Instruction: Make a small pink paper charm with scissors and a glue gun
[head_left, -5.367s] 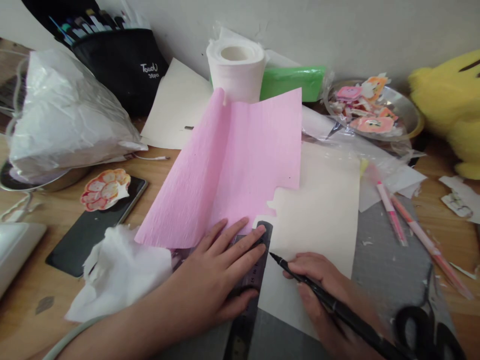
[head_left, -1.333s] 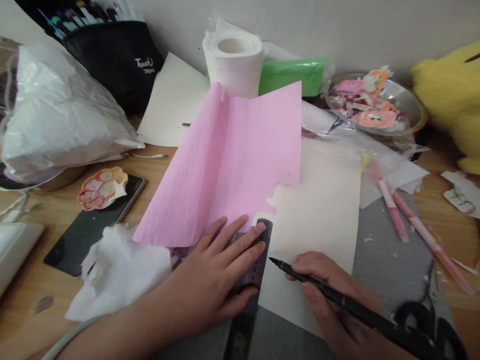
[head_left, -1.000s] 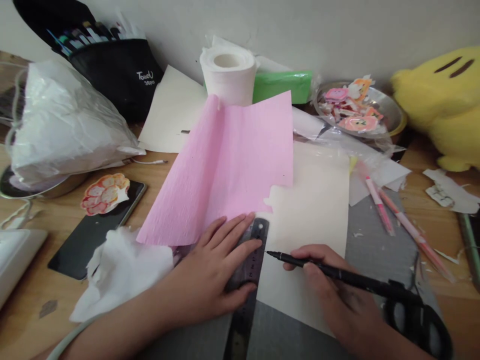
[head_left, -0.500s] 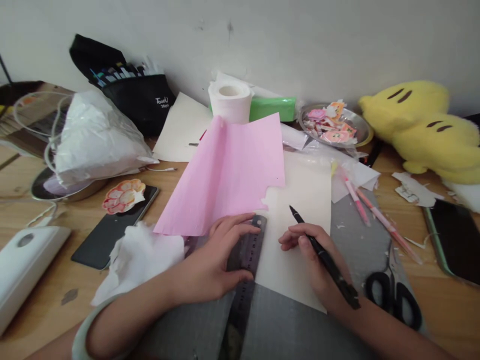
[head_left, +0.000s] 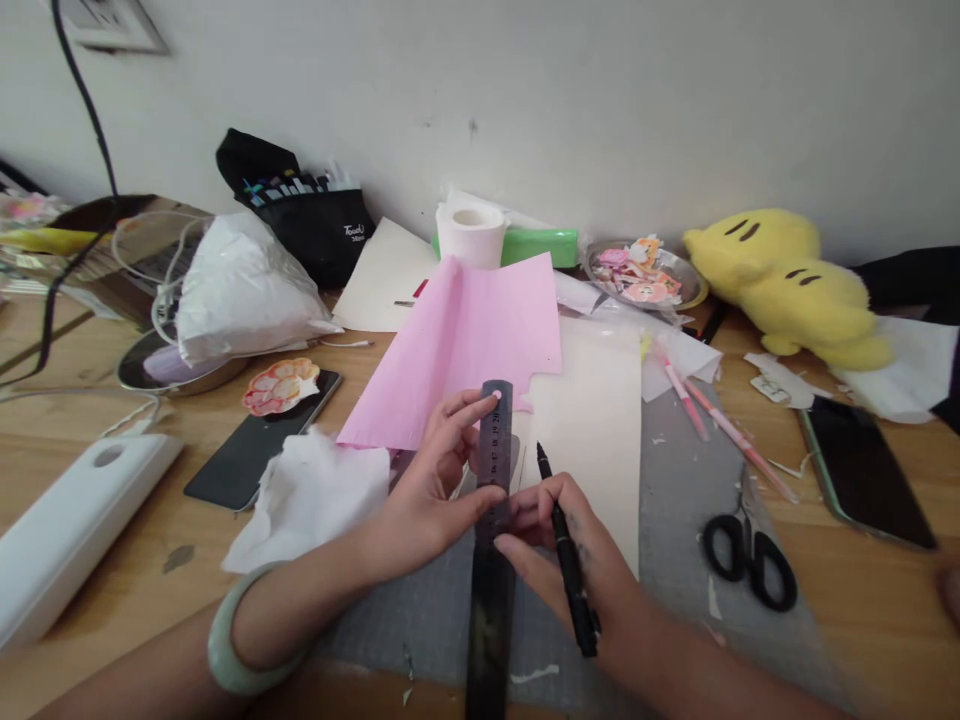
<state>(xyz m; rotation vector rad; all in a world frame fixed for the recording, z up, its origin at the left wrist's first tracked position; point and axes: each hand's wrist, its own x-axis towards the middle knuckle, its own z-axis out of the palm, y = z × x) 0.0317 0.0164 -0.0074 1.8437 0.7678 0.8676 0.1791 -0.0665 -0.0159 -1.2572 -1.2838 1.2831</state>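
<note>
My left hand (head_left: 424, 505) grips a dark metal ruler (head_left: 495, 445) along its upper part, thumb on the near face and fingertips at the far end. The ruler stands lifted and upright in view, above the grey cutting mat (head_left: 671, 500). A black pen (head_left: 574, 590) lies in my right hand (head_left: 600, 560), its tip pointing up and away. That hand's thumb and fingers also touch the ruler's right edge. Behind the hands lie a cream sheet of paper (head_left: 600, 410) and a curled pink sheet (head_left: 487, 330), which overlaps it.
Black-handled scissors (head_left: 772, 575) and two pink pens (head_left: 727, 435) lie to the right, with a phone (head_left: 862, 470) beyond. On the left are another phone (head_left: 240, 460), crumpled white paper (head_left: 307, 500) and a white device (head_left: 82, 520). A tissue roll (head_left: 471, 240) stands behind.
My left hand has raised the ruler off the paper and mat. My right hand, still holding the pen, has moved left to touch the ruler. The view has shifted slightly.
</note>
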